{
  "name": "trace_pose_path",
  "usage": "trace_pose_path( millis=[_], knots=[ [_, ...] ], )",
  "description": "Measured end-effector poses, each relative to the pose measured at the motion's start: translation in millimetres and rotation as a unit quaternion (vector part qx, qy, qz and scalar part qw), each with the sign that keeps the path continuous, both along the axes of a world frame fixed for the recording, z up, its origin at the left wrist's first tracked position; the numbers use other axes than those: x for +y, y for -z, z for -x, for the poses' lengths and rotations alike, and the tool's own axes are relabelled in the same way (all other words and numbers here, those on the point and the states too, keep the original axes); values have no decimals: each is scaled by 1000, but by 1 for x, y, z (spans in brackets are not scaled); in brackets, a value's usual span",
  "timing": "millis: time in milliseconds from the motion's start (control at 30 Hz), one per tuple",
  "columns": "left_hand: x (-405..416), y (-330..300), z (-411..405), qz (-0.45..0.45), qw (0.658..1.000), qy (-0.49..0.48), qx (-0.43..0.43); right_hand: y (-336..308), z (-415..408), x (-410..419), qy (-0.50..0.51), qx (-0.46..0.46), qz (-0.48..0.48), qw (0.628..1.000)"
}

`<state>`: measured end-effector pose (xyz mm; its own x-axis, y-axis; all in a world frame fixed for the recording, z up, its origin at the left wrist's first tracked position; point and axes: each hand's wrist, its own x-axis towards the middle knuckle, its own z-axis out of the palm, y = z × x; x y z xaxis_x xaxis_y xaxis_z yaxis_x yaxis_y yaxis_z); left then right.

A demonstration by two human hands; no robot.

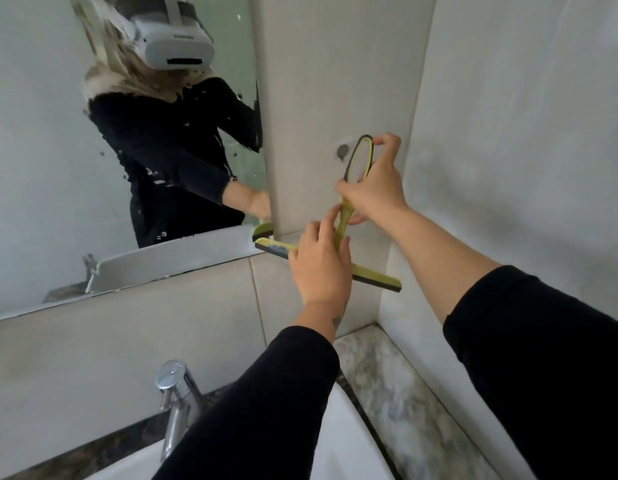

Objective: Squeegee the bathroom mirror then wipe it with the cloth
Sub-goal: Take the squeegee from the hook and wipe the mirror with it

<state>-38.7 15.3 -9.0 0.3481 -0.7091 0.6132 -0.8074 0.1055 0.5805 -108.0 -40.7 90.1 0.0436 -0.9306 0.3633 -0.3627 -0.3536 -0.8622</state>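
A yellow-green squeegee [373, 276] with a dark rubber blade hangs upright against the tiled wall, right of the bathroom mirror [51, 168]. My right hand [377, 183] grips its looped handle, whose top sits beside a round wall hook [343, 151]. My left hand [321, 268] holds the lower stem just above the blade. The blade's left end almost reaches the mirror's bottom right corner. The mirror reflects a person in a headset and black top. No cloth is in view.
A chrome tap [177, 403] stands over the white basin [338, 445] directly below my arms. A marble countertop [397, 386] runs along the right wall. Grey tiles [127, 348] fill the strip beneath the mirror.
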Motion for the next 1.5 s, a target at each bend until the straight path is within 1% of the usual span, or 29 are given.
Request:
trace_pose_path(
  millis=[133, 167, 200, 233, 300, 367, 433, 467, 500, 567, 700, 800, 867, 933, 1067, 1233, 1300, 1367, 1433, 1500],
  knots=[
    [38, -28, -25, 39, 998, -10, -58, -26, -8, 39, -31, -66, -24, 997],
    [49, -36, -34, 46, 996, -6, -71, -33, -12, 48, -36, -76, -30, 996],
    [60, -45, -43, 53, 995, -4, -84, -39, -16, 56, -34, -67, -21, 997],
    [70, -55, -53, 60, 993, -7, -97, -46, -21, 65, -23, -28, 7, 999],
    [92, -73, -75, 78, 989, -22, -120, -57, -31, 81, 5, 93, 100, 991],
    [113, -90, -99, 86, 984, -35, -150, -70, -41, 103, 15, 210, 207, 955],
    [133, -106, -124, 91, 975, -42, -197, -83, -52, 125, -10, 322, 300, 898],
    [142, -113, -136, 97, 970, -46, -216, -89, -59, 133, -32, 366, 329, 870],
    [151, -121, -148, 104, 967, -52, -227, -94, -67, 142, -54, 400, 351, 845],
    [170, -135, -169, 123, 962, -66, -233, -104, -84, 158, -79, 427, 387, 814],
    [205, -161, -204, 133, 950, -99, -263, -132, -121, 180, -85, 398, 458, 790],
    [222, -186, -230, 143, 943, -117, -276, -161, -149, 188, -102, 397, 497, 765],
    [231, -207, -246, 155, 938, -118, -287, -185, -166, 193, -106, 381, 514, 761],
    [236, -230, -258, 182, 932, -124, -289, -211, -179, 195, -97, 358, 524, 767],
    [241, -258, -277, 240, 927, -160, -241, -266, -199, 196, -30, 324, 544, 773],
    [230, -243, -293, 265, 934, -202, -129, -314, -222, 192, 30, 277, 562, 779],
    [220, -234, -299, 235, 942, -219, -94, -328, -233, 188, 37, 260, 554, 790],
    [210, -230, -303, 174, 951, -243, -79, -339, -244, 185, 39, 242, 540, 805],
    [200, -231, -304, 122, 949, -275, -91, -350, -256, 185, 36, 237, 532, 812],
    [192, -237, -303, 100, 945, -293, -105, -360, -267, 187, 38, 246, 534, 808]
  ],
)
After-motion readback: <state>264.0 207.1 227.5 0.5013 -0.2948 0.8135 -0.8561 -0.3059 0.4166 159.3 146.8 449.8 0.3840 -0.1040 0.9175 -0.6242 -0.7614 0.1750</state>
